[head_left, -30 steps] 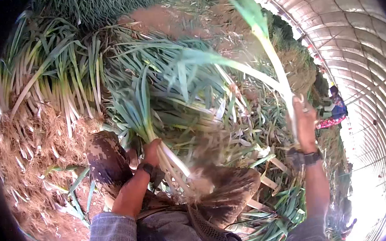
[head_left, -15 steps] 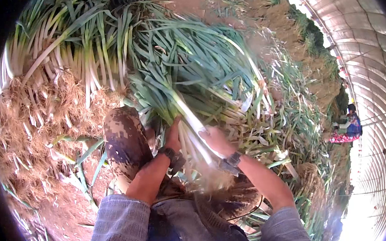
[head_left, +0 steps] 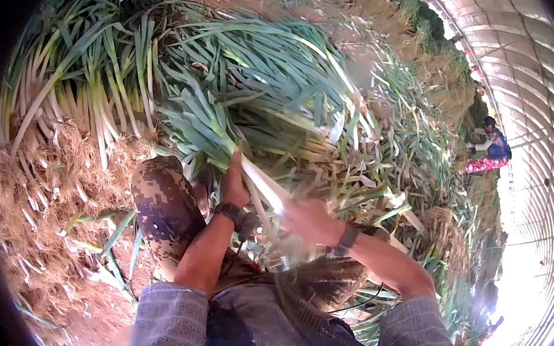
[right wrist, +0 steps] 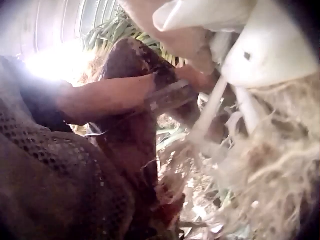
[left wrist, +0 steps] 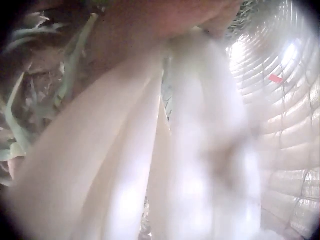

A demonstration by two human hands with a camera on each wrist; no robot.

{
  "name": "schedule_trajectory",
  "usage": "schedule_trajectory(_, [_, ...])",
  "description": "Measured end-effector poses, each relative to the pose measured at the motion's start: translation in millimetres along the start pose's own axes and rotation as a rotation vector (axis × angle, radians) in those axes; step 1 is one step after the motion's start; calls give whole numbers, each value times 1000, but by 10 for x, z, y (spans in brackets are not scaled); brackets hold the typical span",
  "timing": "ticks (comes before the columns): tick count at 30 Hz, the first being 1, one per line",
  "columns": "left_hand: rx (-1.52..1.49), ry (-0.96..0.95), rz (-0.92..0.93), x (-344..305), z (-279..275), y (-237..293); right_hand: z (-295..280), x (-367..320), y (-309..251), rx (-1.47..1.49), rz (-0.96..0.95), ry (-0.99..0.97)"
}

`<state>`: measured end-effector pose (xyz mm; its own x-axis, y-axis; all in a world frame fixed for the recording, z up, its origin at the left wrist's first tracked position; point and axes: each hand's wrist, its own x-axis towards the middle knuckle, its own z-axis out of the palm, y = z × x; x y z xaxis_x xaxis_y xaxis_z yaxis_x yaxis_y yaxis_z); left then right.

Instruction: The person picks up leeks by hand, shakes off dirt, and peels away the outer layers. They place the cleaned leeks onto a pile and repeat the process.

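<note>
A small bunch of leeks (head_left: 265, 182) slants across my lap, green leaves up and away, white shanks toward me. My left hand (head_left: 233, 184) grips it where green turns white; in the left wrist view several white shanks (left wrist: 200, 100) fan out below that hand (left wrist: 195, 20). Blurred by motion, my right hand (head_left: 311, 221) holds the lower white part of a leek. In the right wrist view, a loose white flap (right wrist: 200, 14) lies by its fingers, above a thick white base (right wrist: 280, 45) and tangled pale roots (right wrist: 265, 165).
Leeks with bushy roots (head_left: 63, 183) lie in a row at the left. A heap of leafy leeks (head_left: 267, 50) spreads ahead, with stripped leaves (head_left: 411, 143) scattered at the right. My camouflage-clad knee (head_left: 165, 201) stands beside the left hand. Another person (head_left: 491, 146) sits far right, under the arched cover (head_left: 522, 69).
My right hand has swung in from the far right with a long leek and brought it to the bunch in my left hand. Since then it has shifted slightly along the white shanks.
</note>
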<state>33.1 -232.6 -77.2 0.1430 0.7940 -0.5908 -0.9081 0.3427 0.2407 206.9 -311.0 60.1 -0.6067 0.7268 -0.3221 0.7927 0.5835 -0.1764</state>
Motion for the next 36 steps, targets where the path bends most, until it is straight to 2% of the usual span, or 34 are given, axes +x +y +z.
schedule_trajectory(1, [10,-3,-2,-107,79,32,-25,23,-32,5,6,8])
schedule_trajectory(3, [347,-139,429,-279,139,24,-29,7,-105,70,66,-77])
schedule_trajectory(4, [357,-145,422,-266,149,32,-19,-53,-160,78,75,-71])
schedule_trajectory(6, [529,-11,518,-151,98,98,-119,-192,-384,-10,-345,268])
schedule_trajectory(7, [571,-52,413,-44,15,150,-300,-311,-492,299,-154,-22])
schedule_trajectory(8, [581,-56,410,-10,-59,137,-427,-442,-538,305,-149,-15])
schedule_trajectory(10, [1192,-94,852,40,-191,186,-641,-724,-525,347,-323,-152])
schedule_trajectory(11, [1197,-95,850,122,-346,262,-848,-875,-565,277,-282,-384])
schedule_trajectory(12, [754,-311,680,253,-492,355,-1017,-1048,-530,205,-225,-611])
schedule_trajectory(13, [301,-499,478,347,-524,326,-1098,-1221,-255,256,-116,-268])
schedule_trajectory(14, [509,-90,400,271,-270,268,-1149,-1402,83,298,1,71])
schedule_trajectory(16, [381,-69,197,-243,253,420,-1115,-1635,756,-639,180,356])
schedule_trajectory(17, [403,72,196,7,149,383,-1155,-1506,719,-639,170,367])
schedule_trajectory(18, [473,-30,340,-339,335,364,-1133,-1313,518,-334,168,368])
schedule_trajectory(19, [702,-1,494,24,-30,240,-1040,-1149,278,-21,177,361])
schedule_trajectory(20, [920,19,658,451,-392,158,-928,-894,73,108,117,271])
schedule_trajectory(21, [1315,1,467,491,-471,215,-894,-679,-96,32,13,174])
schedule_trajectory(22, [1321,9,463,298,-320,243,-652,-433,-120,0,-54,99])
schedule_trajectory(24, [792,1,252,-239,222,389,-323,-245,-53,-30,-134,28])
schedule_trajectory(25, [876,-116,461,-183,82,381,-247,-267,-58,172,-77,-127])
schedule_trajectory(26, [867,-99,476,-133,116,455,-219,-299,-50,360,-26,-290])
schedule_trajectory(28, [731,231,353,-32,158,565,-273,-821,-213,364,-378,-121])
schedule_trajectory(29, [628,164,293,16,94,616,-596,-893,-249,407,-23,-404])
schedule_trajectory(30, [609,-11,362,-72,73,621,-865,-975,-215,438,346,-680])
schedule_trajectory(32, [570,42,283,-81,114,629,-814,-1202,178,465,332,13])
schedule_trajectory(33, [576,10,296,-61,150,606,-791,-1177,209,360,125,311])
schedule_trajectory(34, [588,2,287,-64,166,572,-709,-1115,183,367,139,319])
schedule_trajectory(36, [524,-26,384,-284,328,537,-635,-883,-53,183,-1,238])
